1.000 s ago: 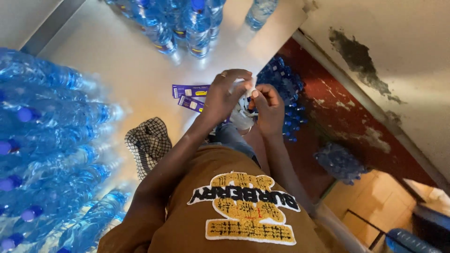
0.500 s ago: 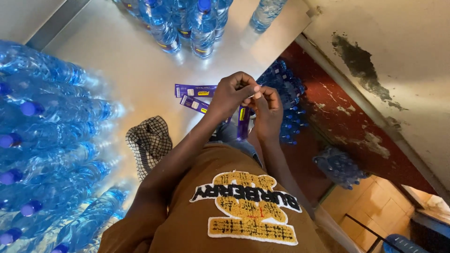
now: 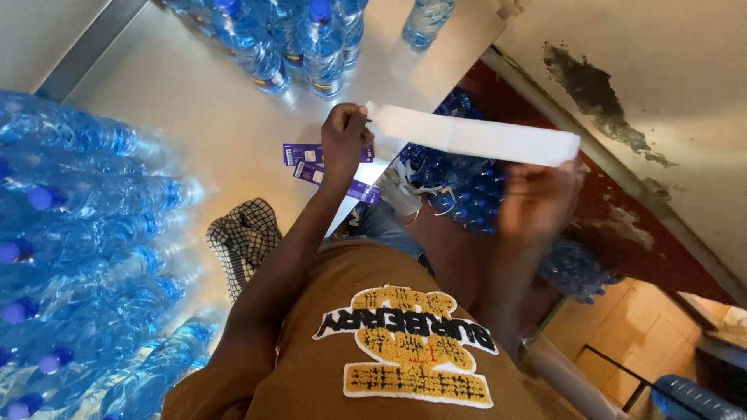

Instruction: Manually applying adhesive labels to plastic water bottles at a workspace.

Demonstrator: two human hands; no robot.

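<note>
My left hand (image 3: pixel 345 137) is raised over the steel table (image 3: pixel 194 101) and pinches one end of a long white label strip (image 3: pixel 475 137). My right hand (image 3: pixel 537 201), blurred by motion, holds the strip's other end out to the right, past the table's edge. The strip is stretched nearly flat between both hands, with its plain white side facing up. A few purple label strips (image 3: pixel 310 154) lie on the table just under my left hand.
Blue-capped water bottles (image 3: pixel 70 233) lie stacked along the left, and others stand at the back (image 3: pixel 296 39). A checked cloth (image 3: pixel 245 233) lies near my body. Packs of bottles (image 3: pixel 459 183) sit on the red floor, beside a stained wall (image 3: pixel 646 93).
My hands were close together, working on a folded purple strip. They have pulled apart, the right sweeping out to the right, and the strip is now stretched out white side up.
</note>
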